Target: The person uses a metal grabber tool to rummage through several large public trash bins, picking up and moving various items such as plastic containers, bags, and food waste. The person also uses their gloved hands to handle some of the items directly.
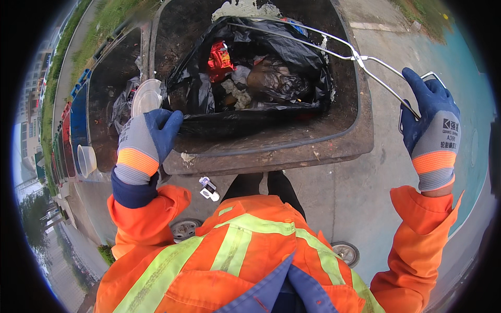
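Note:
My left hand (152,129), in a grey and blue coated work glove, is closed at the near left edge of a black plastic garbage bag (250,121). A clear round plastic lid (146,98) shows just beyond its fingers; whether they touch it is unclear. My right hand (430,109), gloved alike, grips the handles of long metal tongs (358,58). The tong arms are spread and reach left over the bag's far side. Inside the open bag lie a red snack packet (220,60), a knotted brownish bag (274,80) and pale crumbled waste (236,94).
The bag sits in a dirty wheeled bin (266,156). Another bin (113,78) adjoins it on the left, a plastic tub (87,160) at its near corner. A small white object (209,189) lies on the concrete. Wheels (346,252) stand near my legs.

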`<state>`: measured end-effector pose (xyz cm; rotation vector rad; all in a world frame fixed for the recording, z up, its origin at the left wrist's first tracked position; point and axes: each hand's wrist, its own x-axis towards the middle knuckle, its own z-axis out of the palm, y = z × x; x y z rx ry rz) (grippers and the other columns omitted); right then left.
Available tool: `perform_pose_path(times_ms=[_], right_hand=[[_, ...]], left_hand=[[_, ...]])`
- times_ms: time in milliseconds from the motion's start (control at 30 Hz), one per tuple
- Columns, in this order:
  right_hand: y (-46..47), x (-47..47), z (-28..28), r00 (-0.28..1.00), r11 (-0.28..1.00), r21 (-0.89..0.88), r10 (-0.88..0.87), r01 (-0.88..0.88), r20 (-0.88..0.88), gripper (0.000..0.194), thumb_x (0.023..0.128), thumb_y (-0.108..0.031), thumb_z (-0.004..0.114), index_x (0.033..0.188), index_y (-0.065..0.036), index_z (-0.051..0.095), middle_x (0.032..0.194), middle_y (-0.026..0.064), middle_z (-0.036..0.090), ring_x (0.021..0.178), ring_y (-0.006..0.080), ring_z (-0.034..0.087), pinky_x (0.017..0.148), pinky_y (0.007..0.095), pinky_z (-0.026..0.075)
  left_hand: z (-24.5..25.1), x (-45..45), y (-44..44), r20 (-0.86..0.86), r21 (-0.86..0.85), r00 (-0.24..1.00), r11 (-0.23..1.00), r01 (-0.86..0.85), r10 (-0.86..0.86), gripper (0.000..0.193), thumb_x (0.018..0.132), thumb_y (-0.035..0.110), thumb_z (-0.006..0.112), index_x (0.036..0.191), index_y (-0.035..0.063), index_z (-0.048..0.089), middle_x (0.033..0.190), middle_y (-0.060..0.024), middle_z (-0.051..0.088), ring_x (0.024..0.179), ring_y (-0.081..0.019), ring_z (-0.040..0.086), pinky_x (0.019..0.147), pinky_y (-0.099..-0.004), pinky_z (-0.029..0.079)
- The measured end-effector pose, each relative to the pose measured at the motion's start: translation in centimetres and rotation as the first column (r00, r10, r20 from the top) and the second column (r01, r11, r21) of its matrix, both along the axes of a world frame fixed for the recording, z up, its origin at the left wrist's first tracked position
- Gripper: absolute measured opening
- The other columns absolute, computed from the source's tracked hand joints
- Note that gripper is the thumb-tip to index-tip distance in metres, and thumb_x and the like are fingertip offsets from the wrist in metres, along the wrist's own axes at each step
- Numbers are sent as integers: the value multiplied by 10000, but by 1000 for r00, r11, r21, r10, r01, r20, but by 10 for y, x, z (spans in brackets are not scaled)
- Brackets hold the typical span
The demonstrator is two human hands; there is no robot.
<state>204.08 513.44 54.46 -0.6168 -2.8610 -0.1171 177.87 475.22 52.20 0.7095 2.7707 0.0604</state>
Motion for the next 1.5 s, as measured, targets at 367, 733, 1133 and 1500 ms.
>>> perform_pose_path(times_ms=[367, 733, 1133, 1500], right_hand=[[-16, 10, 36, 965, 995, 69, -84, 69, 247, 651, 769, 106, 743, 1374, -131, 701, 1026, 157, 639, 954, 356, 628, 904, 429, 538], [-55, -38, -15, 901, 955, -80, 294, -284, 320, 517, 720, 5, 716, 1226, -97, 733, 946, 133, 645, 898, 374, 633, 809, 451, 520], [-40, -57, 38, 947, 982, 189, -53, -9, 318, 567, 767, -106, 796, 1320, -91, 670, 1157, 171, 671, 1098, 392, 651, 972, 458, 538], [-45, -56, 8, 857, 975, 207, -39, -80, 513, 465, 841, -162, 776, 1296, -143, 684, 1038, 124, 686, 1007, 354, 685, 851, 460, 555]], left_hand=[[-5, -3, -6, 15, 150, 999, 987, -52, 50, 355, 1005, 376, 686, 1129, 58, 784, 948, -211, 767, 902, -401, 756, 806, -436, 580], [-15, 2, -19, 35, 272, 999, 962, -40, 32, 335, 998, 373, 694, 993, 52, 787, 838, -192, 745, 782, -409, 724, 735, -476, 566], [-14, 1, -20, -1, 337, 999, 941, 39, -41, 373, 994, 394, 686, 863, 55, 769, 739, -212, 701, 721, -431, 696, 692, -518, 544], [-11, -4, -20, 45, 341, 994, 937, 76, -97, 288, 993, 306, 694, 1038, 35, 782, 856, -185, 751, 780, -400, 723, 720, -459, 563]])
